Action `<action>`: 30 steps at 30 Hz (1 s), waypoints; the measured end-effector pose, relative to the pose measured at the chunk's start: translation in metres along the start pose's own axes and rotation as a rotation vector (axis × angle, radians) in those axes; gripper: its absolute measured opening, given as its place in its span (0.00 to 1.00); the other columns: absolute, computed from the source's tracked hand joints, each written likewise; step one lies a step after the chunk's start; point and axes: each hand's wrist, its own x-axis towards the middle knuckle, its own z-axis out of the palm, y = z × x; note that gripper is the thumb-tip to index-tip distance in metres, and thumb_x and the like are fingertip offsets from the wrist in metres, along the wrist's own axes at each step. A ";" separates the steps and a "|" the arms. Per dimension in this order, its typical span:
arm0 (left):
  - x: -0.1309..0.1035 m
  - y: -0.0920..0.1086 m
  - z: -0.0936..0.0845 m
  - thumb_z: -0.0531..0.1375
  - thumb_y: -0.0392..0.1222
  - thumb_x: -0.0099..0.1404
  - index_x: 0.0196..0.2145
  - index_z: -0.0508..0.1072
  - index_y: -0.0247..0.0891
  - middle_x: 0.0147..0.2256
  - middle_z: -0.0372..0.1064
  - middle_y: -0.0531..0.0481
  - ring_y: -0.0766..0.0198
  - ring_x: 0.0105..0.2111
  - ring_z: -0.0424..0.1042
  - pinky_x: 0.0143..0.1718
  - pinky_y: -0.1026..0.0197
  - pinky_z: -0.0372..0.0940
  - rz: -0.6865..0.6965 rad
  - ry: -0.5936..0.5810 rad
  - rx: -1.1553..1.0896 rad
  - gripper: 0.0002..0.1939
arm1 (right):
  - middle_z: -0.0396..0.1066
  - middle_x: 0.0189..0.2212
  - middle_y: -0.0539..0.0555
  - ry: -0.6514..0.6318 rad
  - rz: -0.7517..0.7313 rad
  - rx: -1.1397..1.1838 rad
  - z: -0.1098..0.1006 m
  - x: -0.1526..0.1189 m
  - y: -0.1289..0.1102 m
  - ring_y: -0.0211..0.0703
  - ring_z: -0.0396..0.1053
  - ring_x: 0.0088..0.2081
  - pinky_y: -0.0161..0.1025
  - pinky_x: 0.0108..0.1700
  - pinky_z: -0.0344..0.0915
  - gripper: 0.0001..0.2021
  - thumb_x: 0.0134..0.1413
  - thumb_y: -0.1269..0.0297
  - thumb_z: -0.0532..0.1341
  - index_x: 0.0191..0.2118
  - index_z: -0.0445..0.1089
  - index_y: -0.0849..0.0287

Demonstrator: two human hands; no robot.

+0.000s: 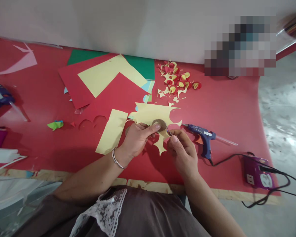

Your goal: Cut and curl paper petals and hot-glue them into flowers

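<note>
My left hand (140, 135) is closed, pinching a brown disc (160, 124) against a cut yellow sheet (151, 112) between thumb and fingers. Round bites are missing from the sheet's edges, and a ragged strip of it hangs below the disc. My right hand (184, 148) is closed around a thin tool, whose dark, narrow tip reaches the disc's right edge; its handle is hidden by the fingers. A yellow rectangle of paper (111, 131) lies just left of my left hand.
A blue glue gun (206, 138) lies right of my right hand, its cable running to a purple box (258, 172). Red and yellow petal pieces (176, 79) are piled at the back. Red sheets (118, 95) lie back left; another glue gun (1, 95) is far left.
</note>
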 end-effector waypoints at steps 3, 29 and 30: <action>0.000 0.003 0.002 0.82 0.53 0.45 0.20 0.73 0.34 0.23 0.65 0.53 0.69 0.27 0.63 0.30 0.61 0.61 -0.019 -0.009 -0.042 0.26 | 0.52 0.23 0.42 -0.012 0.013 -0.009 0.000 0.000 0.001 0.35 0.48 0.23 0.35 0.24 0.49 0.19 0.67 0.42 0.65 0.44 0.70 0.53; -0.002 0.004 -0.003 0.79 0.59 0.50 0.17 0.48 0.41 0.20 0.40 0.59 0.72 0.22 0.43 0.22 0.61 0.43 0.150 0.046 0.237 0.42 | 0.52 0.21 0.42 -0.018 -0.039 -0.114 -0.007 0.001 -0.004 0.34 0.49 0.22 0.35 0.24 0.49 0.18 0.69 0.44 0.65 0.40 0.72 0.55; -0.003 0.006 -0.002 0.79 0.59 0.50 0.17 0.48 0.41 0.20 0.39 0.59 0.73 0.22 0.41 0.22 0.61 0.42 0.152 0.032 0.239 0.42 | 0.52 0.21 0.42 -0.017 -0.043 -0.132 -0.008 0.001 -0.004 0.34 0.50 0.22 0.35 0.24 0.49 0.18 0.70 0.45 0.65 0.40 0.73 0.55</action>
